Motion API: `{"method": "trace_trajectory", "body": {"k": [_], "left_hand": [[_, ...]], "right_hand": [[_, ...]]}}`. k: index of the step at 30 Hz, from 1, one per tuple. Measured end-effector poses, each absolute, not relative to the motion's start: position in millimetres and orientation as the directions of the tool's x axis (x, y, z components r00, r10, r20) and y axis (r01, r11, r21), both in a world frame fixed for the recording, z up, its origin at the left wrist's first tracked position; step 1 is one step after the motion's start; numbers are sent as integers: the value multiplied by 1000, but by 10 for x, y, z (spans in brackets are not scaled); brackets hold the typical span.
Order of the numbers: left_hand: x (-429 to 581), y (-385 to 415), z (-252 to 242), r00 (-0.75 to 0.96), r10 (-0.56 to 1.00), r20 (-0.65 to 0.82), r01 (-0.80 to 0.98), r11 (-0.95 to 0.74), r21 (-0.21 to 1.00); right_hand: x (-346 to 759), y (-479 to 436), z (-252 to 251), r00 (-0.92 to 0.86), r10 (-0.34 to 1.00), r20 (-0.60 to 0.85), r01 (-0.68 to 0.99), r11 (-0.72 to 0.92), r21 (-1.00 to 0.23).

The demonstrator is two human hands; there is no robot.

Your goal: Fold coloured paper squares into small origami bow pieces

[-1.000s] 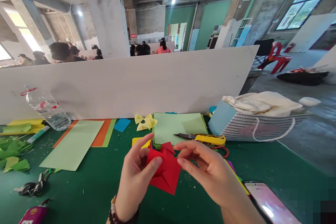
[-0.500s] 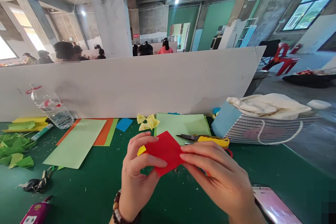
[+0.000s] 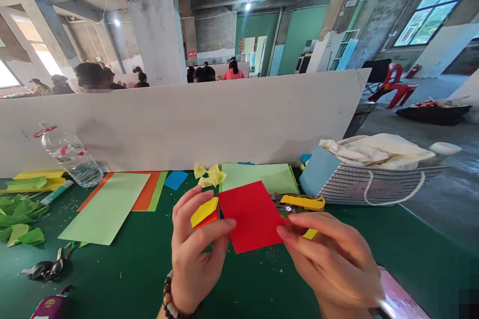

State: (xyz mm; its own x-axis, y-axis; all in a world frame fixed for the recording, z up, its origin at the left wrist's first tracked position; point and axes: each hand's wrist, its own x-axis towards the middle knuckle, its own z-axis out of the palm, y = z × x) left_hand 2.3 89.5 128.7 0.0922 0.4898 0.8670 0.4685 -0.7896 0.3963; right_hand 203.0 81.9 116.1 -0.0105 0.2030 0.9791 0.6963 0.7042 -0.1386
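A square sheet of red paper lies across the space between my hands, held nearly flat above the green mat. My left hand grips a small folded piece of yellow and red paper, and its thumb reaches the red sheet's left edge. My right hand pinches the sheet's lower right corner between its fingertips. A yellow paper scrap shows just beyond those fingers.
Yellow-handled scissors lie behind my right hand, beside a striped cloth bag. Coloured paper sheets, a yellow paper bow, green paper scraps, a water bottle, keys and a phone surround them on the green mat.
My hands have moved apart, with the right one shifting right. The red sheet now sits clear of the small folded yellow and red piece in my left hand.
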Motion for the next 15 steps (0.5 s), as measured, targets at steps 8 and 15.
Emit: {"method": "trace_trajectory", "body": {"k": [8, 15], "left_hand": [[88, 915, 1218, -34, 610, 792, 364, -730, 578], [82, 966, 1186, -1, 546, 838, 413, -763, 497]], "right_hand": [[1968, 856, 1083, 3, 143, 990, 724, 682, -101], [1951, 939, 1089, -66, 86, 994, 741, 672, -9]]}}
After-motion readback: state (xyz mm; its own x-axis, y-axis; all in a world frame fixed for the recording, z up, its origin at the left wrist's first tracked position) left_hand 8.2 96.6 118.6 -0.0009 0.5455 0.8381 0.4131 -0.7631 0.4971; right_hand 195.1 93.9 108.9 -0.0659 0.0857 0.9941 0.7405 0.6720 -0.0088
